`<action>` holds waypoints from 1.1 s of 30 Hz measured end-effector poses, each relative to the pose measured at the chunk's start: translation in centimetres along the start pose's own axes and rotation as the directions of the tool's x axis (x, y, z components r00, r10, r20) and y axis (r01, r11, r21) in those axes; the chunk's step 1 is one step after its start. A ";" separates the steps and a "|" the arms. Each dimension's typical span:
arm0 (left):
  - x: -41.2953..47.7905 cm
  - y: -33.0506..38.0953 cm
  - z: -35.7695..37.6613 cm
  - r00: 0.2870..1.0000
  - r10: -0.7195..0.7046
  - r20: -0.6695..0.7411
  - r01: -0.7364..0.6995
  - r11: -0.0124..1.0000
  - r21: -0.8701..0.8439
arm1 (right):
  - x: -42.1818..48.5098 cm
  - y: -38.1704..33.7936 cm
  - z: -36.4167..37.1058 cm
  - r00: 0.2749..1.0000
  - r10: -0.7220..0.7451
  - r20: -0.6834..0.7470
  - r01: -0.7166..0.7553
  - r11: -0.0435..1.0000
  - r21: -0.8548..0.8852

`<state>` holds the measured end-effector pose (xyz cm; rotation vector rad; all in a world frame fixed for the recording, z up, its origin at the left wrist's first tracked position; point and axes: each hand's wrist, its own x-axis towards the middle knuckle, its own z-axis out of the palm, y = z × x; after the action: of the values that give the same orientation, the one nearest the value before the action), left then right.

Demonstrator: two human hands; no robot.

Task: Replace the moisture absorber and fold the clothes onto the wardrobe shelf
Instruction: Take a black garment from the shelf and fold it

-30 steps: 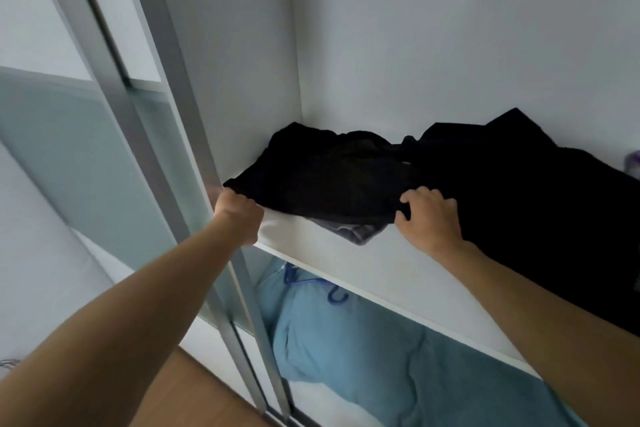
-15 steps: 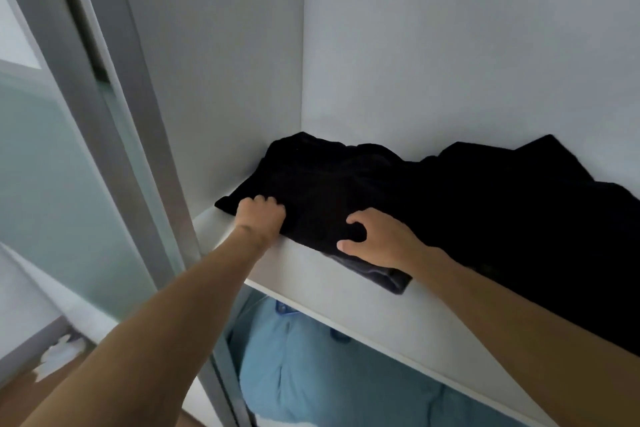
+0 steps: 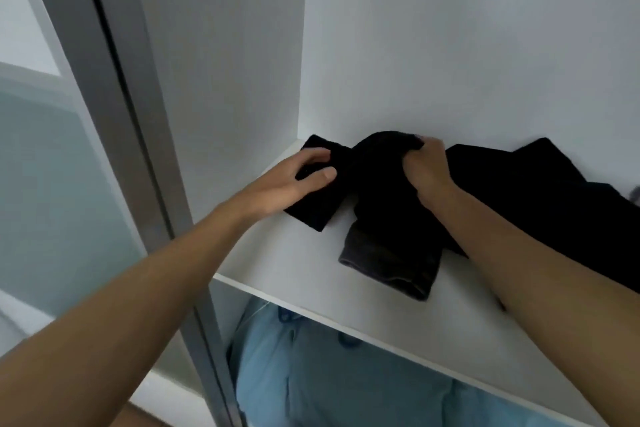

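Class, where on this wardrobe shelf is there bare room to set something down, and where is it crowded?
Bare: shelf front-left, between its edge and the black clothes. Crowded: back and right, under clothes, left hand, right hand.

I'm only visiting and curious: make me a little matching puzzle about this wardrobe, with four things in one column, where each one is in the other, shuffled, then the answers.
Things:
1. left hand
2. right hand
3. blue clothes
4. grey fabric end

Places:
A. under the shelf
B. closest to the shelf's front edge
C. on the left end of the black garment
D. gripping a bunched fold of the black garment, towards the back

Pairs: 1-C, 2-D, 3-A, 4-B
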<state>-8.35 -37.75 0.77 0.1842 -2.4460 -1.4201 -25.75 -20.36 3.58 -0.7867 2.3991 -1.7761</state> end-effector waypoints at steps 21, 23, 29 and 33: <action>0.6 5.2 14.8 0.956 -0.273 0.109 0.261 0.959 0.110 | -24.1 4.4 -7.1 0.706 -0.037 0.707 0.501 0.732 -0.462; -1.0 4.6 15.7 0.984 -0.178 0.007 0.176 0.979 0.105 | -27.0 6.0 -8.6 0.694 -0.003 0.720 0.439 0.794 -0.420; -9.8 7.4 15.9 0.998 0.026 0.050 -0.017 0.984 -0.175 | -30.0 10.2 -17.8 0.896 0.403 -0.186 -0.410 0.912 -0.001; -17.2 9.7 17.4 0.953 0.025 0.303 -0.001 0.997 -0.077 | -28.5 10.0 -19.8 0.734 0.654 0.186 -0.668 0.642 0.378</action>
<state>2.62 -14.03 -2.26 -0.0741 -2.6185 -1.6383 -11.30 11.27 -5.99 0.1300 1.7837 -1.7873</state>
